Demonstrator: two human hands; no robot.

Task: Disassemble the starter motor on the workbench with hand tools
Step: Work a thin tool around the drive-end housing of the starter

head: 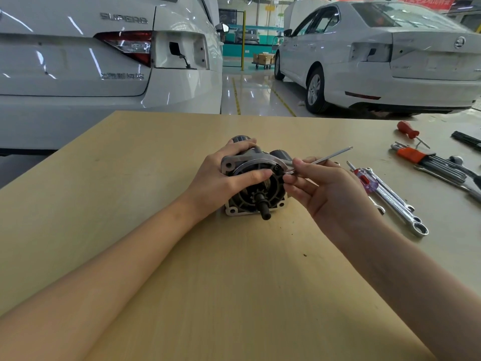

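The starter motor (253, 190) lies on the wooden workbench (234, 269), its open nose end and pinion shaft pointing toward me. My left hand (221, 178) grips the housing from the left, thumb across the front rim. My right hand (330, 188) pinches a thin L-shaped metal key (322, 159) between thumb and fingertips. The key's short end sits at a bolt on the upper right of the motor's front flange, and its long arm points up and right.
Tools lie on the right side of the bench: combination wrenches (398, 204), a clear purple-handled screwdriver (363, 178), an orange-holdered hex key set (429, 161) and a red-handled screwdriver (408, 130). Two white cars stand behind the bench.
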